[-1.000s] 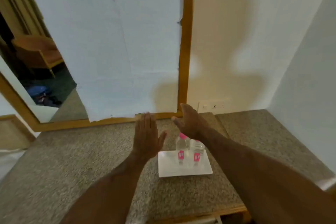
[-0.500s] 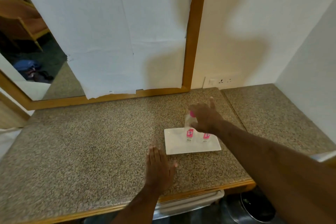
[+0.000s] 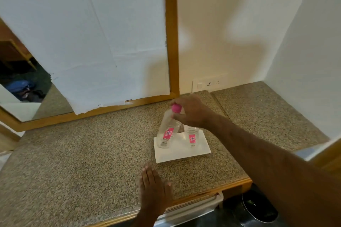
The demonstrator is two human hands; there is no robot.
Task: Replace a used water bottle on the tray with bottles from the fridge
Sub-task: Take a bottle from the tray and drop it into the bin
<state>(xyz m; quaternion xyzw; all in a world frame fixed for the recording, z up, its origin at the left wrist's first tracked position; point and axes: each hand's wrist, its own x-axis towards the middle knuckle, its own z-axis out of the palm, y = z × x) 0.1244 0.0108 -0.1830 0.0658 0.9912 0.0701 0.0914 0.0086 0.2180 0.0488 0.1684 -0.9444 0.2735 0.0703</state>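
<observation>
My right hand (image 3: pixel 190 111) grips the neck of a clear water bottle (image 3: pixel 167 131) just under its pink cap (image 3: pixel 176 108), tilting it so the base leans toward the left edge of the white tray (image 3: pixel 181 151). Its pink label (image 3: pixel 168 133) carries white writing too blurred to read. A second bottle (image 3: pixel 191 135) stands upright on the tray, its top hidden behind my wrist. My left hand (image 3: pixel 154 189) lies flat and empty, fingers together, on the speckled counter (image 3: pixel 83 153) near the front edge.
</observation>
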